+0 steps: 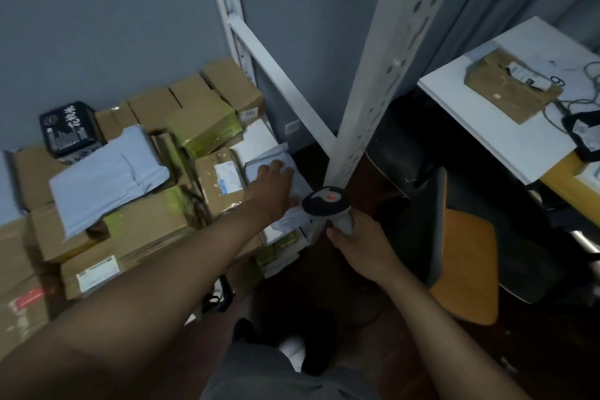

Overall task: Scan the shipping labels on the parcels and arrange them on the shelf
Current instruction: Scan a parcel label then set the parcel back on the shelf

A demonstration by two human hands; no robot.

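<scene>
Grey wall, white shelf (259, 136) stacked with boxes (152, 224). Our left hand (271, 187) lies flat, fingers spread, on a grey mailer bag (300, 185) at the shelf's right end; our right hand (360, 245) grips a scanner (328, 203) just beside it.

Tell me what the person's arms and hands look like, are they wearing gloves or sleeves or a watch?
No gloves: both the left hand and the right hand are bare. The forearms are bare too, with no sleeve showing anywhere along them. I see no watch, bracelet or ring on either wrist or hand, though the picture is dim and a little blurry, so something tiny could be missed.
</scene>
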